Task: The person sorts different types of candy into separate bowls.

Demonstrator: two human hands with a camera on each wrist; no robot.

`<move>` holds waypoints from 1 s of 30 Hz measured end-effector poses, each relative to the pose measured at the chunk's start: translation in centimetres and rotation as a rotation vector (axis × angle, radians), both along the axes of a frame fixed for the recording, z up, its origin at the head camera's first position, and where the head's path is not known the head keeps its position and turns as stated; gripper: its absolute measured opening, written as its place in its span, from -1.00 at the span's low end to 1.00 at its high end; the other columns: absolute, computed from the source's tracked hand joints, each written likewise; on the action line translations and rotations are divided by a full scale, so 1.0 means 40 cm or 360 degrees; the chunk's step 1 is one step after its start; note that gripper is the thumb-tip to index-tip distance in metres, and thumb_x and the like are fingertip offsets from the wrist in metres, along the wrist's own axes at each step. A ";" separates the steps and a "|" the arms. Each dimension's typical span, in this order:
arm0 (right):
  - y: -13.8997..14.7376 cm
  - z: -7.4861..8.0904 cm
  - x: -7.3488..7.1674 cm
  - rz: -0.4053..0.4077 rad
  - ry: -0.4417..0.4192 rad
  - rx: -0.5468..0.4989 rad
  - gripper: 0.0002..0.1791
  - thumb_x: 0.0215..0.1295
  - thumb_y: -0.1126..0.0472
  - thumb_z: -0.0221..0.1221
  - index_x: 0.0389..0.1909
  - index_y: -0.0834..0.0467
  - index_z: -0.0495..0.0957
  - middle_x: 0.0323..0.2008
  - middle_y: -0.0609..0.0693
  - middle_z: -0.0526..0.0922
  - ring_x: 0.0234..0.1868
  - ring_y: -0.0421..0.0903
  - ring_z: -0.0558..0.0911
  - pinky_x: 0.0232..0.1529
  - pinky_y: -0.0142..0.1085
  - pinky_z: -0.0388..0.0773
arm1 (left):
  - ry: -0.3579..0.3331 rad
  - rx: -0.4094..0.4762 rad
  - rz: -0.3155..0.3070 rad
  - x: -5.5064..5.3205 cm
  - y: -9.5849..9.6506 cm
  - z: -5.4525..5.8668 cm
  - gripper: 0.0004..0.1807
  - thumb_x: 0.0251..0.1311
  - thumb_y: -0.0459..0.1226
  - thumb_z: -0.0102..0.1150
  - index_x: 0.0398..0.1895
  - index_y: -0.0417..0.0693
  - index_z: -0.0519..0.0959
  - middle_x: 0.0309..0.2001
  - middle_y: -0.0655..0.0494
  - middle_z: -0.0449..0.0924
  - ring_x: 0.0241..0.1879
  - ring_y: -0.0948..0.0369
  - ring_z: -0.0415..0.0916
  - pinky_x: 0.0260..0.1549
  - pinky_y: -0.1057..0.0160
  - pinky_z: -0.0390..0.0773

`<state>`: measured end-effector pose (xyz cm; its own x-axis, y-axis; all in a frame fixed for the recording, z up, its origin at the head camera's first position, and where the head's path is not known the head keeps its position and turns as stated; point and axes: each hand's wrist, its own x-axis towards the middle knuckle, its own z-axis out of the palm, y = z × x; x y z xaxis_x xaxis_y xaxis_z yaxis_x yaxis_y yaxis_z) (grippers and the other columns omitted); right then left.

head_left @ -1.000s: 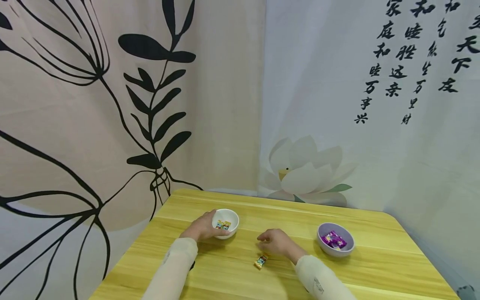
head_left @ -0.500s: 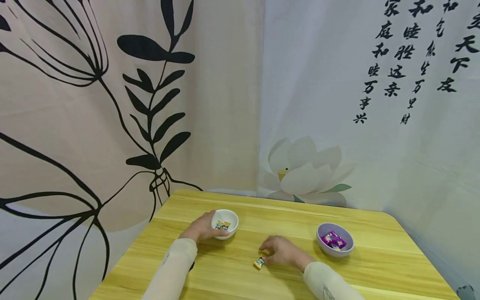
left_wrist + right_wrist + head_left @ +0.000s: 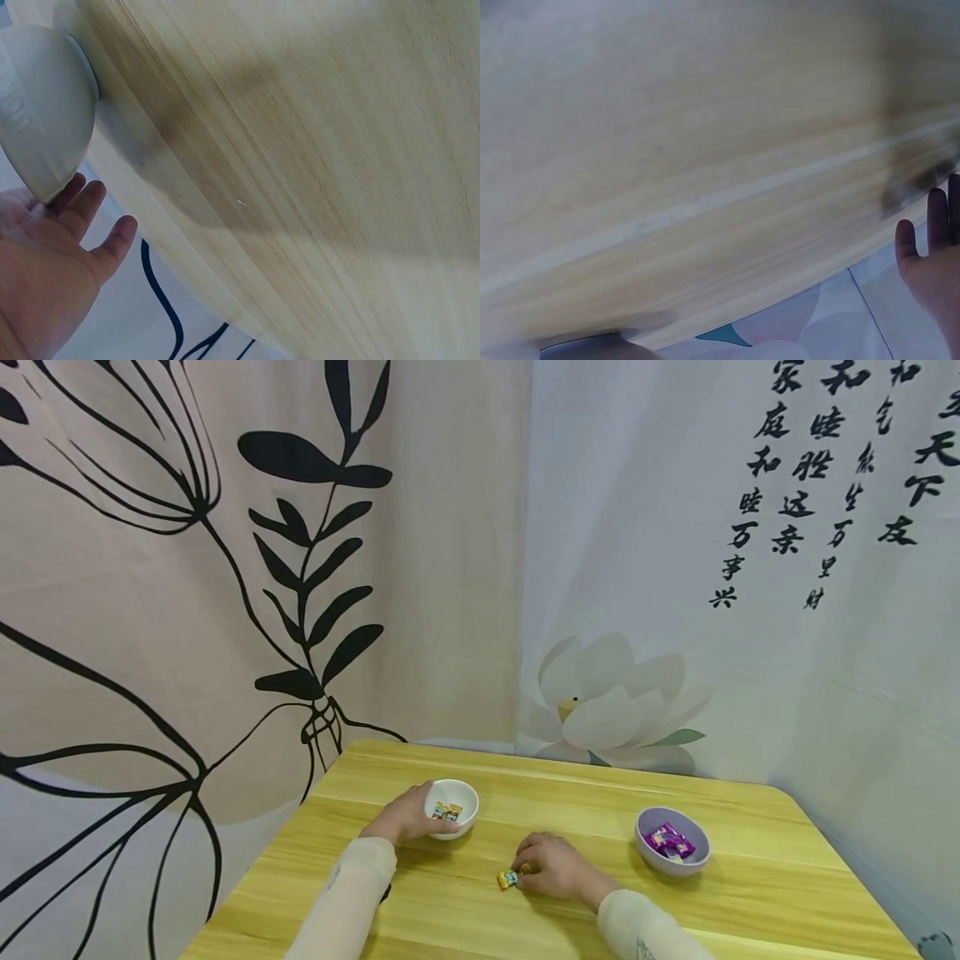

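My left hand holds the left side of a white bowl, which has several small yellow-wrapped candies in it. The left wrist view has the same bowl from outside, the fingers of the left hand at its rim. Over the middle of the table my right hand has its fingertips curled at a yellow-wrapped candy, whose end sticks out to the left. A second gold wrapper bit shows between the fingers. In the right wrist view, the right hand is cut off by the frame edge.
A lilac bowl with purple-wrapped candies stands to the right of the right hand. The wood-grain table ends at the back against a printed curtain. A dark bowl edge shows low in the right wrist view.
My right hand has come down toward the table's front and closed at the candy, which has shifted slightly left. The left hand and the white bowl stay in place.
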<state>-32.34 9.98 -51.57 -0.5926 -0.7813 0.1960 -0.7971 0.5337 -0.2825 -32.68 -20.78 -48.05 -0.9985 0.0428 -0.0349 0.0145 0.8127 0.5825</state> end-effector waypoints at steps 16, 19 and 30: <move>-0.013 0.001 -0.007 -0.0200 -0.0208 -0.0192 -0.77 0.18 0.00 0.40 -0.21 0.01 0.74 -0.32 -0.28 0.66 -0.31 -0.33 0.56 -0.25 -0.30 0.52 | -0.0009 0.0010 0.0006 0.002 0.000 0.000 0.21 -0.17 0.26 0.50 0.50 -0.13 0.19 0.17 -0.09 0.43 -0.06 0.06 0.44 0.04 -0.11 0.44; -0.016 0.007 -0.006 -0.0235 -0.0222 -0.0219 -0.73 0.19 -0.04 0.39 -0.20 0.03 0.74 -0.31 -0.26 0.67 -0.31 -0.31 0.58 -0.28 -0.32 0.53 | -0.0005 0.0014 0.0011 0.000 0.000 -0.003 0.20 -0.17 0.25 0.51 0.50 -0.12 0.20 0.14 -0.07 0.45 -0.08 0.07 0.45 0.03 -0.10 0.45; -0.025 0.016 -0.017 -0.0332 -0.0113 -0.0294 -0.80 0.25 0.02 0.34 -0.22 0.03 0.75 -0.31 -0.23 0.68 -0.29 -0.22 0.62 -0.18 -0.13 0.56 | 0.0003 0.0020 -0.0001 -0.005 -0.004 -0.008 0.20 -0.18 0.24 0.52 0.48 -0.14 0.21 0.12 -0.06 0.46 -0.10 0.08 0.45 0.02 -0.11 0.45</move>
